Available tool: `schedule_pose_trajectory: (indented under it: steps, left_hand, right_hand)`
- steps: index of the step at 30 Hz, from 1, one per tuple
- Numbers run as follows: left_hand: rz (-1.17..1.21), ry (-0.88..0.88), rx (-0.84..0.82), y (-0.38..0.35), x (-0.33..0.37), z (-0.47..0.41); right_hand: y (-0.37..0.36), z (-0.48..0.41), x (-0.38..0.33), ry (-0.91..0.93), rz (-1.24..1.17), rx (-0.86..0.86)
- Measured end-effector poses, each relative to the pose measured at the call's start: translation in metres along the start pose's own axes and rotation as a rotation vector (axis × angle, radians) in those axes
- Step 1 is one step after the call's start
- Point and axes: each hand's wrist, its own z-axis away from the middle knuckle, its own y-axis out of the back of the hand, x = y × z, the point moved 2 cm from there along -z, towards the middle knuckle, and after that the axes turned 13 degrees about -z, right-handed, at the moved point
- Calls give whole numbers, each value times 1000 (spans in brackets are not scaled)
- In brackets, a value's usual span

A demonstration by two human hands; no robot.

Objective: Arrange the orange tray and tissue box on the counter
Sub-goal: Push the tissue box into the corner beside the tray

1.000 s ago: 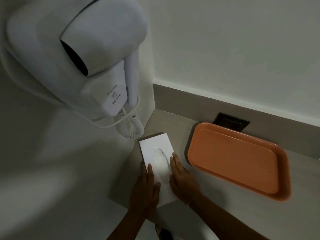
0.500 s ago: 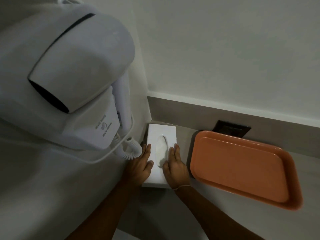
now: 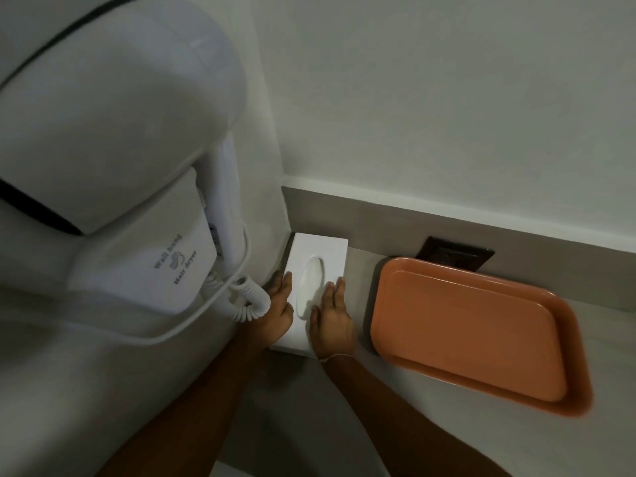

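The white tissue box (image 3: 318,251) with an oval opening lies flat in the back left corner of the grey counter (image 3: 344,407), its far end at the backsplash. My left hand (image 3: 277,309) lies along its left side and my right hand (image 3: 332,321) rests flat on its top right, both holding the box. The empty orange tray (image 3: 471,333) lies on the counter to the right of the box, a small gap apart, slightly angled.
A white wall-mounted hair dryer (image 3: 110,149) with a coiled cord (image 3: 249,299) hangs on the left wall, just above my left hand. A dark wall socket (image 3: 454,253) sits in the backsplash behind the tray.
Both hands have slid the tissue box away from the counter's front edge into the back left corner and straightened it. The tray has not moved.
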Motion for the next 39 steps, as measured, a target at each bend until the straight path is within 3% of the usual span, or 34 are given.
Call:
schedule_pose_trajectory:
  steps: [2, 7, 13, 20, 39]
  left_hand:
    - [-38, 38, 39, -3, 5, 1]
    - [211, 126, 293, -35, 23, 56]
    - [196, 255, 287, -103, 41, 127]
    - [68, 243, 162, -138, 34, 150]
    - [69, 222, 162, -145, 30, 150]
  right_hand:
    - [5, 4, 5, 44, -41, -22]
    - [17, 39, 36, 264, -131, -48]
    - [18, 84, 78, 519, 211, -180]
    - [14, 96, 85, 477, 311, -278]
    - [-12, 76, 55, 420, 378, -298]
